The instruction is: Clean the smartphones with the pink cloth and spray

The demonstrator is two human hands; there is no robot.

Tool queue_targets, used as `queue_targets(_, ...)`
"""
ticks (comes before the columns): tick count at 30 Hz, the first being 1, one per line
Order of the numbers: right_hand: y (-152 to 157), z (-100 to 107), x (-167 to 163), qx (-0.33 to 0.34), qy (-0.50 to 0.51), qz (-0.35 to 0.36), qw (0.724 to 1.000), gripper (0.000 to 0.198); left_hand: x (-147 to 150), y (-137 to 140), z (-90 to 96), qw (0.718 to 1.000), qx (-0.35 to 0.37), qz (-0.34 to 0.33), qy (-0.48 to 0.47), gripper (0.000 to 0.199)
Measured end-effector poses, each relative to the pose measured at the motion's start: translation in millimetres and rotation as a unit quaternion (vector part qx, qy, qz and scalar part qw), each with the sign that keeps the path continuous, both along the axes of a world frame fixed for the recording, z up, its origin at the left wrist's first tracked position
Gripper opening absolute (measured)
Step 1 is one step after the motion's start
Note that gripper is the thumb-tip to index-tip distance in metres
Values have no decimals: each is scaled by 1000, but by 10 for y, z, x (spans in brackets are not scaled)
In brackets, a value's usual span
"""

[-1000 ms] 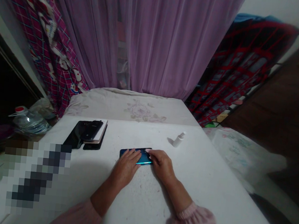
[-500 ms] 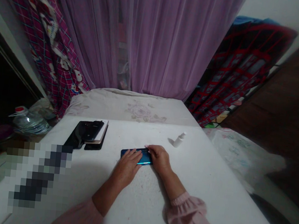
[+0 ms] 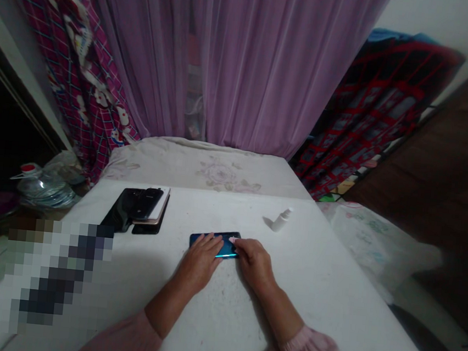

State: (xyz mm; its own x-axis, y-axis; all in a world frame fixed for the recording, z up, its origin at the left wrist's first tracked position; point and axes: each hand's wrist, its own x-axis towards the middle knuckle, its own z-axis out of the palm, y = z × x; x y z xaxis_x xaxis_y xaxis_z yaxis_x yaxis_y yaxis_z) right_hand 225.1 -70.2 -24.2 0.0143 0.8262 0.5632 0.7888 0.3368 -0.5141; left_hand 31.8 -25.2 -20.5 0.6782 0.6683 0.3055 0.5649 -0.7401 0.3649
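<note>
Just below the frame's centre, I see a blue phone point(image 3: 227, 247) lying on a white table point(image 3: 314, 282), the left hand point(image 3: 200, 261) laid open across it, fingers extended, and the right hand's point(image 3: 255, 263) fingertips pinched round a small pale scrap point(image 3: 232, 240) over the phone's right end.

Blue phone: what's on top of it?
The left hand lies on the blue phone; the right hand holds a pale piece at its right end. Areas beneath both hands are hidden.

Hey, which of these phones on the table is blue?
The blue phone is the one under the left hand; the other phones, grouped off to its left, look black or white.
</note>
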Motion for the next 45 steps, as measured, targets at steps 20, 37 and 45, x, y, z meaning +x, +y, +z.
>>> queue_targets(20,-67,1,-92,11,-31,15,999,28,26,-13,6,1000,8,13,8,39)
queue_targets(37,467,200,-233,-172,-87,-37,981,27,-304,75,-18,996,29,82,-26,45)
queue_targets(45,527,243,-444,-177,-91,21,980,29,-272,52,-13,995,27,88,-30,45)
